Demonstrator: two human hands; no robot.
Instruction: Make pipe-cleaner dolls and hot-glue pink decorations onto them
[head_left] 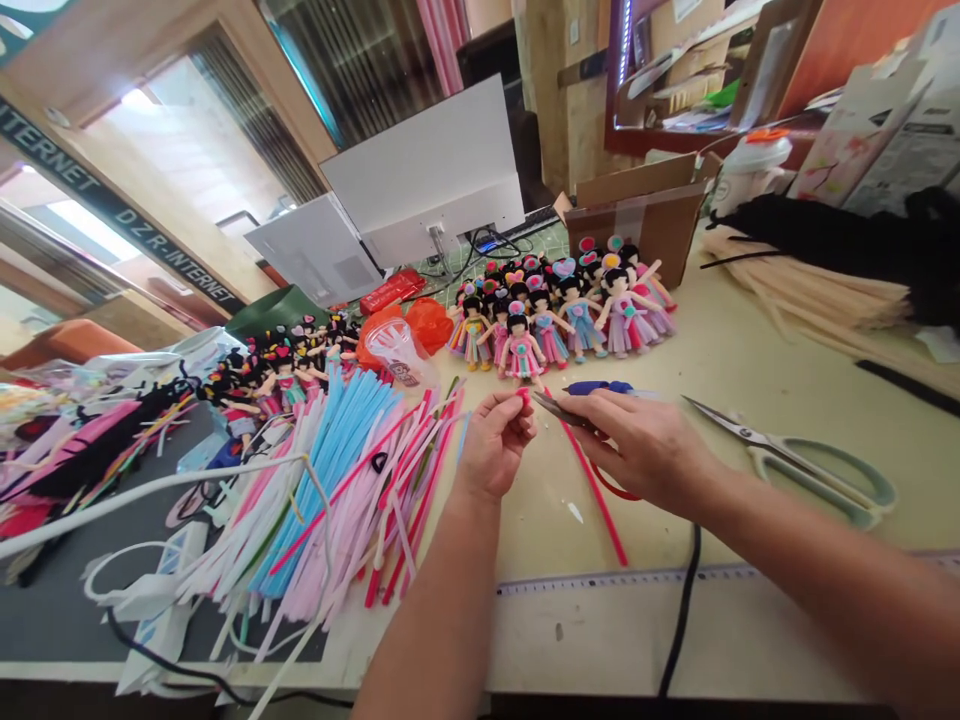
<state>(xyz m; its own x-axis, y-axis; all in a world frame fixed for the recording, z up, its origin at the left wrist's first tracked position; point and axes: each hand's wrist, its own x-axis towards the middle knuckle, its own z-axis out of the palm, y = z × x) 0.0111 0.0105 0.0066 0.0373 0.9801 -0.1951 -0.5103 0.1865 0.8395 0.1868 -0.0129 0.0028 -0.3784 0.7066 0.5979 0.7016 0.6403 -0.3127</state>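
Observation:
My left hand [495, 440] pinches a small pink piece [523, 396] of pipe cleaner between thumb and fingers. My right hand [637, 445] is closed on a pair of pliers [570, 410] with blue and red handles, whose jaws point at the pink piece. A long red pipe cleaner [596, 490] lies on the table under my right hand. A heap of blue, pink and white pipe cleaners [337, 470] lies left of my left hand.
A group of small dolls [555, 310] stands behind my hands before a cardboard box [645, 215]. More dolls [285, 365] lie at the left. Large scissors [810, 465] lie at the right. A ruler [645, 578] and black cable [682, 610] cross the front.

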